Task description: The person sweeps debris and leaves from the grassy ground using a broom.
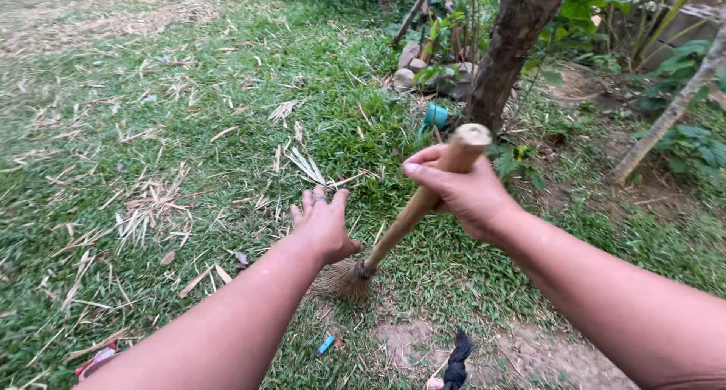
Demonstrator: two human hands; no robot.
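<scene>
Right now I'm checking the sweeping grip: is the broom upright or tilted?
Tilted. The broom leans, bristles on the grass, handle top gripped by the right hand.

A broom (408,216) is standing at the frame's centre on the grass (189,133), with a tree trunk (510,50) and stones (412,65) lying behind it at upper right, dry leaves (151,208) lying at left, and a bare patch (522,356) lying before it at the bottom.

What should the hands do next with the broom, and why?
Probably bring the left hand onto the broom handle. Only the right hand holds it, near the top, while the left is open and off it. The bristles rest on the grass, with dry leaves lying to the left.
</scene>
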